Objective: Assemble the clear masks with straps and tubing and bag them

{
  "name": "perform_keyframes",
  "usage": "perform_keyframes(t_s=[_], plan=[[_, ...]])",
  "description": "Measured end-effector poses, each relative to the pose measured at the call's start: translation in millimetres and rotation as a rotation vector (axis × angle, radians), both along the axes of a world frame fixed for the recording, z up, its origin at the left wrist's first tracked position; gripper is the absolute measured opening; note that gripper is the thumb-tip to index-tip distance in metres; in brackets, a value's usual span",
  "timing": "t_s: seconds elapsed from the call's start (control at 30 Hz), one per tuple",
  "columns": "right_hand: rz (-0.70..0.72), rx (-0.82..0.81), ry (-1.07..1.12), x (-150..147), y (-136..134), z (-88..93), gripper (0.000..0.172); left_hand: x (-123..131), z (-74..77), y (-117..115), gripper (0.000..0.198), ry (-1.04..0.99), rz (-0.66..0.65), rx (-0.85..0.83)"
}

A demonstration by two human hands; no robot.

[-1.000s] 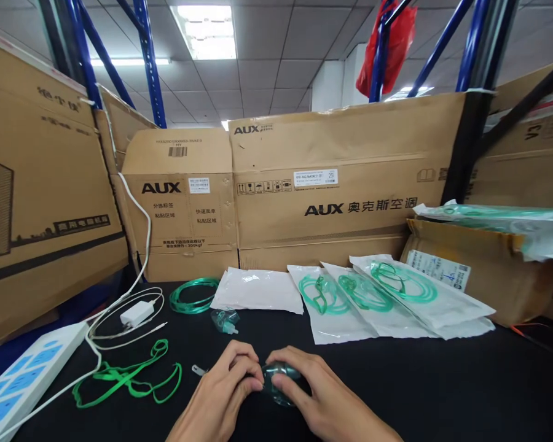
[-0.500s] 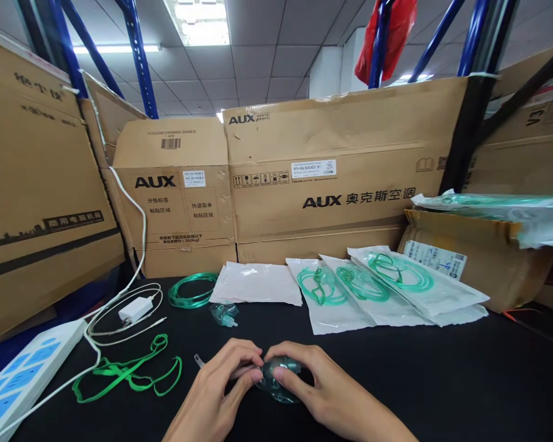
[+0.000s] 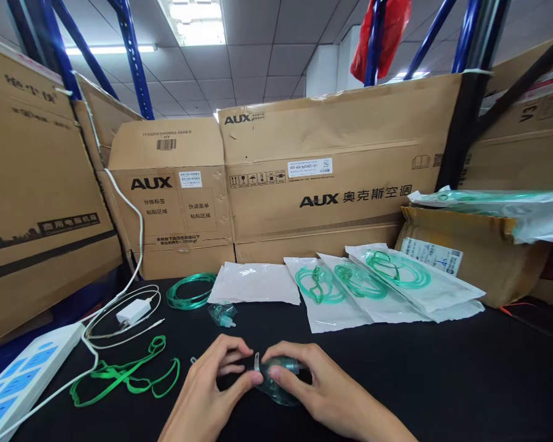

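Carton (image 3: pixel 359 135): "AUX 奥克斯空调" | label (image 3: pixel 309 167): "25" | right fingers (image 3: pixel 288 350) grip mask (image 3: pixel 282 396)

Bright overhead light, crisp view.
The ceiling panel (image 3: pixel 196 24) at 11 o'clock burns out white; a tube (image 3: pixel 113 50) glows toward 10; the clear mask (image 3: pixel 283 393) at 6 glints; wide-angle stretch slants the carton (image 3: pixel 32 184) at 9; label (image 3: pixel 309 167) print at 1 is soft.

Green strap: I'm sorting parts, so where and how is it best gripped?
Probably pinch the strap at its right-hand bend, coming down from beside the left hand: it looks limp and looped, and that bend sits clear of the white cable farther left.
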State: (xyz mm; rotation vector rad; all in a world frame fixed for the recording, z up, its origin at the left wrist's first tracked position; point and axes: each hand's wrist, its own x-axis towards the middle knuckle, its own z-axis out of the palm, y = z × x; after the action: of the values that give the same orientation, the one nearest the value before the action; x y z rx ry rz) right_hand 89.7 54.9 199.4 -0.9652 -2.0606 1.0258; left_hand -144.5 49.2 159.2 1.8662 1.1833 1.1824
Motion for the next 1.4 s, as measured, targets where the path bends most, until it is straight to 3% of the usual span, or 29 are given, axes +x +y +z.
perform_keyframes(t_s=[0.13,0.23,0.33,0.47,0.67,0.83,0.9,1.17,1.4], plan=[[-0.012,0.029,0.097,-1,2,-4.5,0.021,6,5.8,-1,0.033,0.056,0.199,-0.062],[-0.028,0.068,0.105,-3,5,-9.9,0.017,20,7.5,-4,0.042,0.073,0.238,-0.073],[-0.063,0.123,0.1,-4,10,-16.4,0.018,40,3.1,-5,0.05,-0.03,0.232,-0.09],[-0.085,0.111,0.163,-4,16,-23.1,0.025,58,-5.4,-2,0.059,-0.25,0.121,-0.117],[-0.043,0.08,0.147,-7,10,-20.5,0.056,53,-13.4,-5,0.056,-0.33,0.109,-0.045],[0.06,-0.184,0.283,-4,3,-7.5,0.044,49,-15.1,-8,0.056,-0.378,0.096,-0.038],[0.079,-0.25,0.313,-2,3,-4.0,0.046,49,-13.5,-9,0.054,-0.403,0.081,-0.025],[0.071,-0.332,0.391,0,13,-9.7,0.044,43,-3.4,-15,0.048,-0.299,0.047,-0.075],[0.102,-0.465,0.495,2,8,1.6,0.038,39,-2.2,-16,0.041,-0.316,0.021,-0.01]])
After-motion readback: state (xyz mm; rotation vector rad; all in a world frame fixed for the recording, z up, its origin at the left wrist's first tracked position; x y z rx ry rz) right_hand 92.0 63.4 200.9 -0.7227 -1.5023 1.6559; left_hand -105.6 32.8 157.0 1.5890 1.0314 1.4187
